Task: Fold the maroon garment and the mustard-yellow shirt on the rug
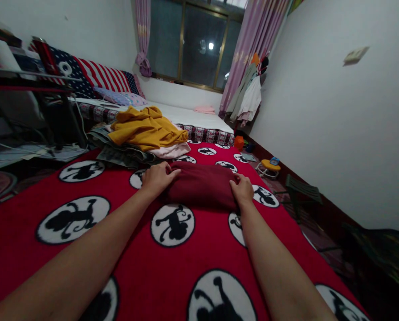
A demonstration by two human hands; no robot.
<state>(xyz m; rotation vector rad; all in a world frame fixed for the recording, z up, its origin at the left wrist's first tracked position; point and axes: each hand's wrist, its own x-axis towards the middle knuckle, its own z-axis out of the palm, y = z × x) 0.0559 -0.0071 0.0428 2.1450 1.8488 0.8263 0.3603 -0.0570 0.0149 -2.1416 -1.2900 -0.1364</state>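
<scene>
A dark red folded garment [202, 185] lies flat on a bright red blanket [136, 267] with black figures in white circles. What kind of garment it is, I cannot make out. My left hand [157, 179] pinches its left end, thumb on top and fingers curled at the edge. At the opposite end, my right hand [242, 189] grips the cloth the same way, with the fingertips partly hidden. Just beyond my left hand sits a heap of clothes, a mustard-yellow garment [146, 129] on top and a pale pink one [173, 150] beneath it.
Behind the heap is a second bed [182, 117] with a white sheet and pillows. A desk [29, 87] with a red flask [45, 54] stands at the left. Along the right wall are a small yellow stool [269, 165] and a dark folding stool [301, 189]. Clothes [249, 100] hang by the curtain.
</scene>
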